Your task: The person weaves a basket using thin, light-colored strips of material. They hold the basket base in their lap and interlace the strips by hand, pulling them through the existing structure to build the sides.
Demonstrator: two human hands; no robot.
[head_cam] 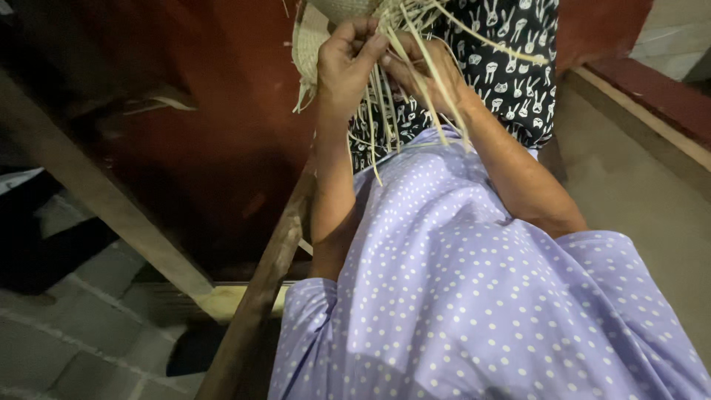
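A dim space with a dark red wall [222,148] is seen at eleven o'clock, grey paving stones [67,326] at eight o'clock and a bare concrete floor [637,192] at three o'clock. A wooden beam [111,215] is laid slanting from ten o'clock towards the centre, and a darker pole [259,296] is set along the lap. The lower half of the view is filled by a lilac dotted garment [459,296], and a black patterned cloth [511,74] is draped beyond it at one o'clock.

At twelve o'clock a half-woven straw piece [318,37] is held up. The left hand [348,63] is closed over loose pale strands [415,81], pinching them between thumb and fingers. The right hand [429,70] is curled around the strands just beside it, the two hands nearly touching.

Several strand ends are left hanging free towards the lap. It is judged that one could slip out of the pinch and loosen the weave, or be creased if bent sharply. In the poor light a strand might be missed.
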